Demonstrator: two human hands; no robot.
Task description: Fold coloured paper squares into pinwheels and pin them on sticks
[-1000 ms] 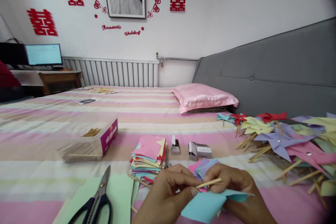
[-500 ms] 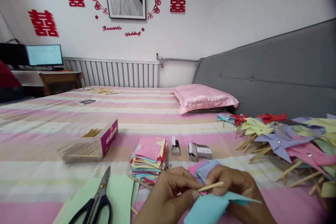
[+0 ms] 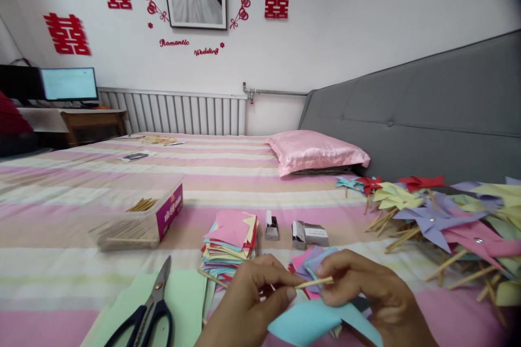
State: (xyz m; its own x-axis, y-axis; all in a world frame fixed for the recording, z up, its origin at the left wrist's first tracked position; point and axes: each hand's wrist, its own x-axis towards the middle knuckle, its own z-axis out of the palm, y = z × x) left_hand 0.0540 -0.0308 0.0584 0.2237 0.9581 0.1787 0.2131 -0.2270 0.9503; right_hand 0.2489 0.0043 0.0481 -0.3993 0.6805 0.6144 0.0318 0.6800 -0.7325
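My left hand (image 3: pixel 260 298) pinches a thin wooden stick (image 3: pixel 313 283) between thumb and fingers. The stick's free end points right, close to the fingertips of my right hand (image 3: pixel 374 295). A light blue paper pinwheel (image 3: pixel 305 321) hangs below the stick, one blade running across in front of my right palm. My right fingers are curled around the pinwheel's side, and their exact grip is partly hidden. Behind my hands lie loose coloured paper pieces (image 3: pixel 311 260). A stack of coloured paper squares (image 3: pixel 230 244) stands just beyond my left hand.
Black-handled scissors (image 3: pixel 157 303) lie on green paper sheets (image 3: pixel 189 293) at the left. Behind them is a clear plastic box (image 3: pixel 130 227) of sticks. Two small boxes (image 3: pixel 272 226) sit past the stack. Several finished pinwheels (image 3: pixel 435 219) are heaped right, near a pink pillow (image 3: pixel 317 152).
My right fingers have loosened from the stick and shifted slightly away from its end. The blue pinwheel and the stick have moved a little left, and the paper has turned.
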